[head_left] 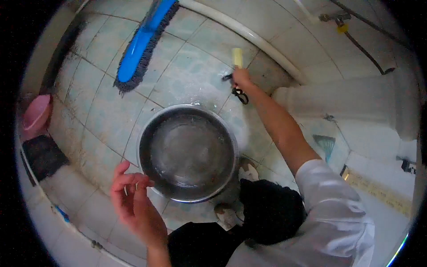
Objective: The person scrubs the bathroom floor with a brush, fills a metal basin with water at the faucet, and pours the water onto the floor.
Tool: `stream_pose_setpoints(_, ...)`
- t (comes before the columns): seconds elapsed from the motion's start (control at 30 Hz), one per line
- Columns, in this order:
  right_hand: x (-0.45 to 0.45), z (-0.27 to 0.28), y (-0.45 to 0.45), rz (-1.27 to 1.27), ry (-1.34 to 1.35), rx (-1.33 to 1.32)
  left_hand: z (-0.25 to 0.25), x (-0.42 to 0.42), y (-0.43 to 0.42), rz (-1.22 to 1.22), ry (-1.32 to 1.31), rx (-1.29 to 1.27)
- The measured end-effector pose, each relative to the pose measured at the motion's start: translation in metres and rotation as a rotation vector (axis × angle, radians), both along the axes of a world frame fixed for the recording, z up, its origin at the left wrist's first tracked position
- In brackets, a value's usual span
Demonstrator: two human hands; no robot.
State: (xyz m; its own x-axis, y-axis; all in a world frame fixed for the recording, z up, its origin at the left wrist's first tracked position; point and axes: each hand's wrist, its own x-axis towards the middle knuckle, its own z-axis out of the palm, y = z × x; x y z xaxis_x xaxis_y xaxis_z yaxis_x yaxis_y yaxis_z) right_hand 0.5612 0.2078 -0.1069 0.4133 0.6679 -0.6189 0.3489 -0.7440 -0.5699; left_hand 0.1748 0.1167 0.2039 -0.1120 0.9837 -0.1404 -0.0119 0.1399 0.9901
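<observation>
A round metal basin (144,133) stands on the tiled floor in front of me, with cloudy water (189,147) in it. My left hand (135,202) is raised by the basin's lower left rim, its fingers loosely bent and apart, with nothing visible in them. Beyond the basin, at the upper right, my right hand (242,78) is closed on a pale yellow cylindrical item (237,58). A black looped cord (240,96) hangs below that hand, and a small dark part shows at its left. What kind of item it is I cannot make out.
A blue mop head with grey fringe (135,55) lies at the top left. A pink basin (37,113) sits far left above a dark cloth-like item (43,152). A white pipe (249,33) runs along the wall, near a white fixture (338,98). Wet, sudsy floor surrounds the metal basin.
</observation>
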Motion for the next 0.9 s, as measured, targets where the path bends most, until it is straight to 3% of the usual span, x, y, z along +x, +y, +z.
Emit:
stream_pose_setpoints(0.07,-0.014,0.012,-0.003,-0.048,-0.015,-0.129,-0.001,0.004,0.004,-0.026,-0.008,-0.015)
stream_pose_setpoints(0.2,0.051,-0.026,-0.083,-0.568,0.147,0.158,-0.010,0.005,0.002,-0.062,0.026,-0.015)
stream_pose_setpoints(0.23,0.057,-0.023,-0.077,-0.587,0.164,0.154,-0.005,0.011,0.008,-0.055,0.033,-0.022)
stream_pose_setpoints(0.37,0.018,-0.012,-0.013,-0.254,0.102,-0.025,-0.003,0.001,0.005,0.011,0.064,-0.029)
stream_pose_setpoints(0.43,-0.009,-0.006,-0.036,-0.243,0.093,-0.017,-0.005,0.005,0.007,-0.018,0.050,0.002)
stream_pose_setpoints(0.53,0.009,-0.001,-0.091,-0.529,0.151,0.194,-0.003,-0.002,0.008,0.000,-0.005,-0.082)
stream_pose_setpoints(0.57,0.032,-0.025,-0.105,-0.777,0.274,0.255,-0.001,-0.003,0.008,0.028,0.005,-0.071)
stream_pose_setpoints(0.6,0.042,-0.029,-0.105,-0.829,0.294,0.259,-0.002,-0.006,0.006,0.058,0.016,-0.066)
stream_pose_setpoints(0.73,0.012,0.012,0.007,-0.298,0.090,-0.083,-0.003,-0.012,0.001,0.077,0.030,-0.070)
stream_pose_setpoints(0.8,-0.002,0.038,0.031,-0.187,0.027,-0.228,-0.003,-0.012,0.003,0.088,0.058,-0.068)
stream_pose_setpoints(0.9,0.081,-0.019,-0.038,-0.601,0.186,0.103,-0.004,-0.025,-0.003,0.123,0.042,-0.117)
